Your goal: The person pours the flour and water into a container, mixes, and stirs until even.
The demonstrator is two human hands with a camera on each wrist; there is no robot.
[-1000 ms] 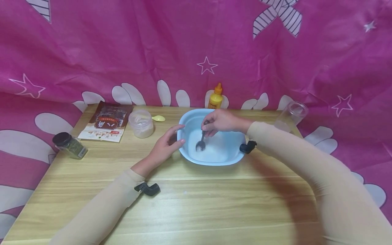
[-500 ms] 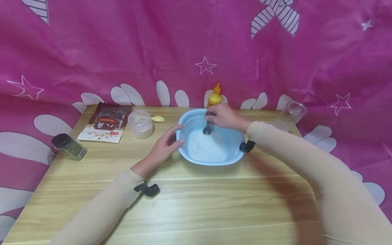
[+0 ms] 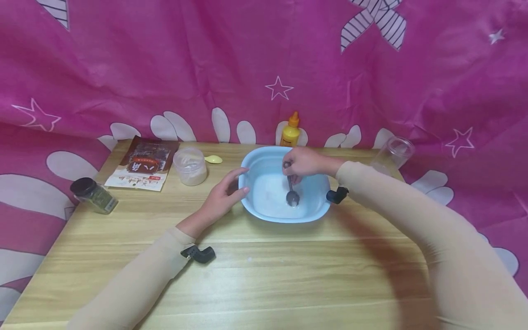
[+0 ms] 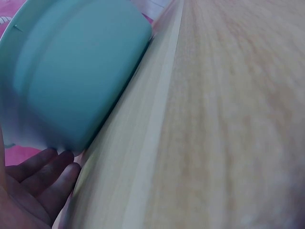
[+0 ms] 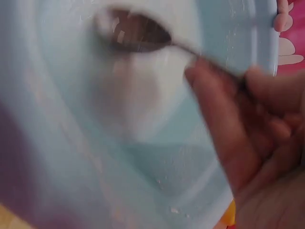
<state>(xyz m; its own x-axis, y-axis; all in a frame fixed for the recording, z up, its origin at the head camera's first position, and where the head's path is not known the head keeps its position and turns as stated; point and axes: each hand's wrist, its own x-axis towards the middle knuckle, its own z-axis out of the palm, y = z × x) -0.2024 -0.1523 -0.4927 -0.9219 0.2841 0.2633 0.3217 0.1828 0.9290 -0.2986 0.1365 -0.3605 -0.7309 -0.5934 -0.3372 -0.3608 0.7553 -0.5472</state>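
A pale blue plastic basin (image 3: 268,216) stands on the wooden table and appears to hold a shallow, cloudy liquid. My right hand (image 3: 304,162) pinches the handle of a metal spoon (image 3: 293,198), its bowl low inside the basin towards the near right. In the right wrist view, the spoon (image 5: 143,31) is blurred and the handle lies between thumb and fingers. At the basin's left side rests my left hand (image 3: 222,195), thumb and forefinger touching the rim. The left wrist view has its other fingers (image 4: 45,174) loosely extended against the outer wall.
Left of the basin are a clear tub of white powder (image 3: 190,167), a yellow spoon (image 3: 213,159), a brown-and-white packet (image 3: 144,165) and a black-lidded jar (image 3: 96,197). A yellow bottle (image 3: 290,134) stands behind the basin. A clear container (image 3: 393,153) is at back right.
The spoon has circled inside the basin: from the left, up to the back, then round to the near right. My right hand moved with it; the left hand stayed at the rim.
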